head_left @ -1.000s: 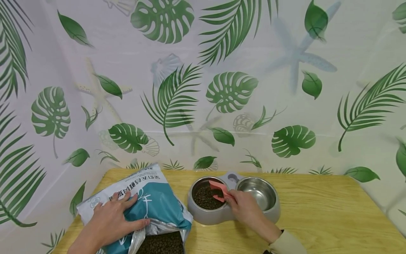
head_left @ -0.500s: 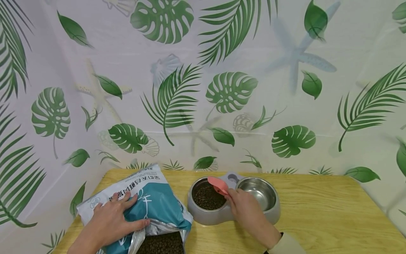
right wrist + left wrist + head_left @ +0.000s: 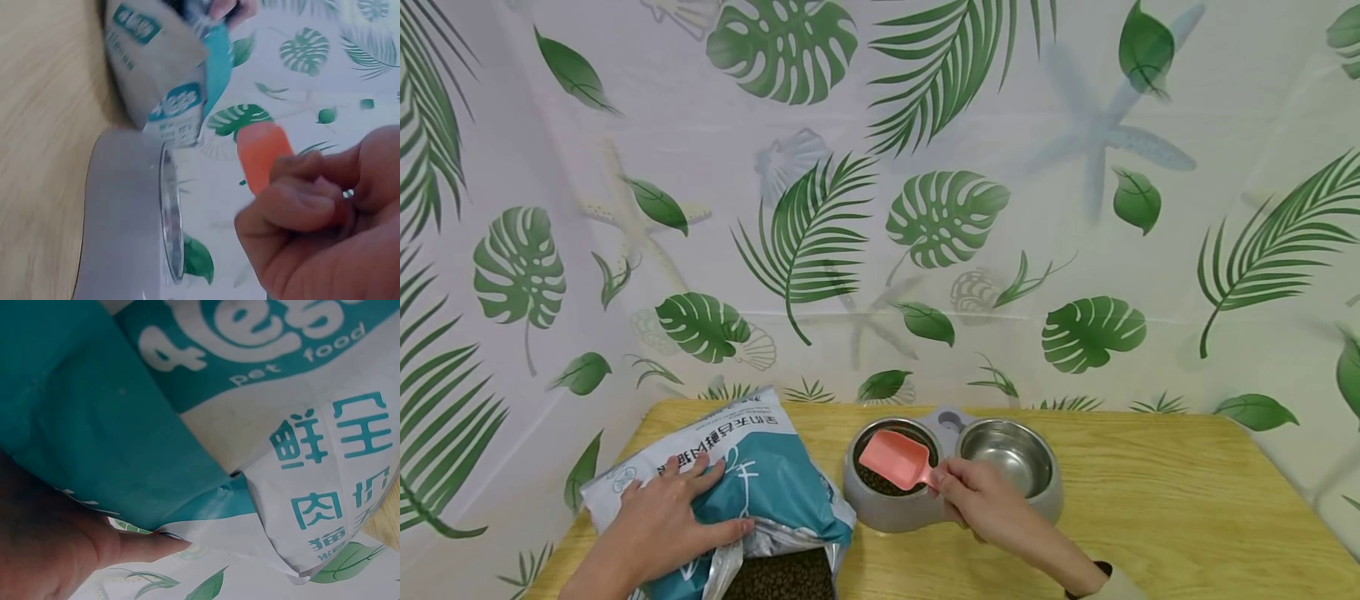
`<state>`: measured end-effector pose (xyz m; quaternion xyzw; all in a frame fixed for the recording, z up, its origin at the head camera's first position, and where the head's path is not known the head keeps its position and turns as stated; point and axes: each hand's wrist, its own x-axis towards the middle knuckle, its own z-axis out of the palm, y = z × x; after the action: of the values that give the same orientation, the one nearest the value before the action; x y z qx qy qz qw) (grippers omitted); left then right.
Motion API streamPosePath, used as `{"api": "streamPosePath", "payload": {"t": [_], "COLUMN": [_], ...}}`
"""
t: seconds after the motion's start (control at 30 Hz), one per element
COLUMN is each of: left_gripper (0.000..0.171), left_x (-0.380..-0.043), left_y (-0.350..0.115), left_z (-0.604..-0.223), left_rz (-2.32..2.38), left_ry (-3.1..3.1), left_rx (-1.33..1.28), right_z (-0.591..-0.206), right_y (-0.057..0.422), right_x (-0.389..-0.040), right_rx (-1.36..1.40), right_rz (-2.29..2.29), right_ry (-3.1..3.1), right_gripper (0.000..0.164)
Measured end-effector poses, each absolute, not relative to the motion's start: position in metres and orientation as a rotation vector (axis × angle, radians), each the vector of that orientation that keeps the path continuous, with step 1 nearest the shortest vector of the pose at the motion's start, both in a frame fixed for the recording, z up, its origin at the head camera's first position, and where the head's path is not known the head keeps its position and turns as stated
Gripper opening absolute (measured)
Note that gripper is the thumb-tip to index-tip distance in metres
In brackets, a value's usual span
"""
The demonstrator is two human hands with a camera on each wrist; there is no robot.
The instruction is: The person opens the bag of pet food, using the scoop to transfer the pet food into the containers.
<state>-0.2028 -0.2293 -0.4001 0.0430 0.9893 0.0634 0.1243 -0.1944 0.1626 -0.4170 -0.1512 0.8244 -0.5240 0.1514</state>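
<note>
My right hand [image 3: 988,504] grips the handle of a pink scoop [image 3: 895,458], whose bowl is level and looks bare inside. The scoop hangs over the left steel bowl of a grey double pet feeder [image 3: 902,515]; brown kibble [image 3: 880,483] shows beneath it. In the right wrist view the scoop [image 3: 265,153] stands clear of the feeder's rim. My left hand [image 3: 658,525] lies with spread fingers on a teal and white pet food bag [image 3: 767,475]. More kibble [image 3: 786,575] shows in the bag's open mouth, facing me.
The feeder's right steel bowl [image 3: 1011,458] holds nothing visible. Between the bowls, at the back, is a small round recess [image 3: 950,419]. The wooden table [image 3: 1187,500] extends right, and a leaf-printed sheet [image 3: 970,333] hangs behind and to the left.
The scoop has turned from tipped over in the left bowl to level and has risen above it. My right hand has rolled with it and shifted slightly right. The left hand has stayed put.
</note>
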Motion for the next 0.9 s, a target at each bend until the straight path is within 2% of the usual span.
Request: {"api": "streamPosePath", "payload": {"t": [0.17, 0.4, 0.47, 0.57, 0.7, 0.77, 0.9], "left_gripper": [0.109, 0.109, 0.11, 0.11, 0.112, 0.112, 0.111], "left_x": [-0.204, -0.204, -0.204, -0.204, -0.205, -0.205, -0.205], "left_y": [-0.229, -0.228, -0.228, -0.228, -0.227, -0.227, -0.226], "left_z": [-0.4, -0.401, -0.401, -0.401, -0.4, -0.4, -0.4], "left_rz": [0.18, 0.177, 0.171, 0.172, 0.172, 0.171, 0.169], "left_ry": [2.876, 2.872, 2.877, 2.88, 2.878, 2.879, 2.88], "left_rx": [0.126, 0.121, 0.123, 0.126, 0.127, 0.125, 0.122], "right_z": [-0.411, -0.421, -0.444, -0.505, -0.571, -0.581, -0.569], "right_y": [0.167, 0.155, 0.151, 0.146, 0.133, 0.125, 0.111], "right_x": [-0.18, -0.164, -0.17, -0.19, -0.204, -0.2, -0.185], "right_rx": [-0.495, -0.582, -0.64, -0.813, -0.956, -0.98, -1.06], "right_rz": [-1.538, -1.45, -1.38, -1.231, -0.965, -0.839, -0.703], "right_ry": [1.895, 1.696, 1.733, 1.876, 2.137, 2.247, 2.391], "right_gripper": [0.035, 0.038, 0.037, 0.036, 0.024, 0.021, 0.022]}}
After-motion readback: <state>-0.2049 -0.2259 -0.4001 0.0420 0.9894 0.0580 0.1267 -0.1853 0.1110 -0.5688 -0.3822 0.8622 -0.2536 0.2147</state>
